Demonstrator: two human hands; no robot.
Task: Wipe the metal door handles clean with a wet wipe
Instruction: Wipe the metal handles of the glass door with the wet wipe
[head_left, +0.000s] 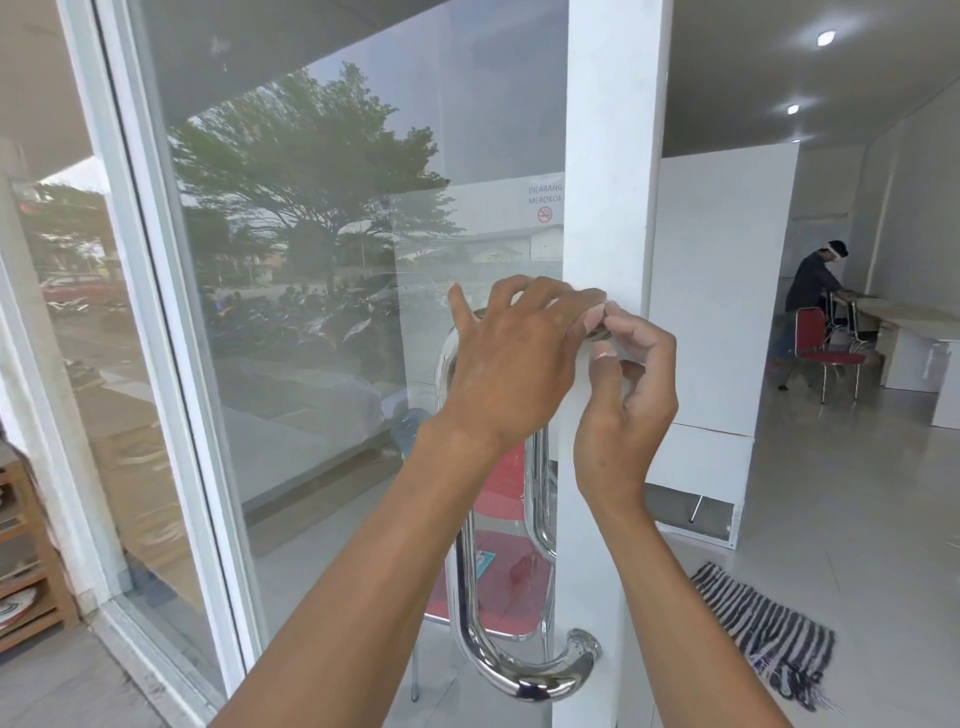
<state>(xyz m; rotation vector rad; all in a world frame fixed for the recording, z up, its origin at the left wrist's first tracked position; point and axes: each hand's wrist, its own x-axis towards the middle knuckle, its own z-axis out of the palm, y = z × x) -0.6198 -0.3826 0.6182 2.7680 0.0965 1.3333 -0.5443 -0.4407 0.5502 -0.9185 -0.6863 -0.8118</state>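
A chrome D-shaped door handle (470, 587) is fixed to the white door frame (608, 156), beside the glass. My left hand (509, 358) lies over the handle's top bend, fingers curled around it towards the frame. My right hand (628, 405) comes in from the right, thumb and forefinger pinched at the handle's top mount (597, 335) and touching my left fingertips. I cannot make out a wet wipe; anything white between my fingers blends with the frame. A second chrome handle (540, 499) shows through the glass on the far side.
The glass pane (311, 312) reflects trees and parked motorbikes. A striped cloth (763, 634) lies on the tiled floor at the right. Inside, a person (815, 291) bends over a desk beside a red chair (826, 348). A wooden shelf (26, 561) stands at the far left.
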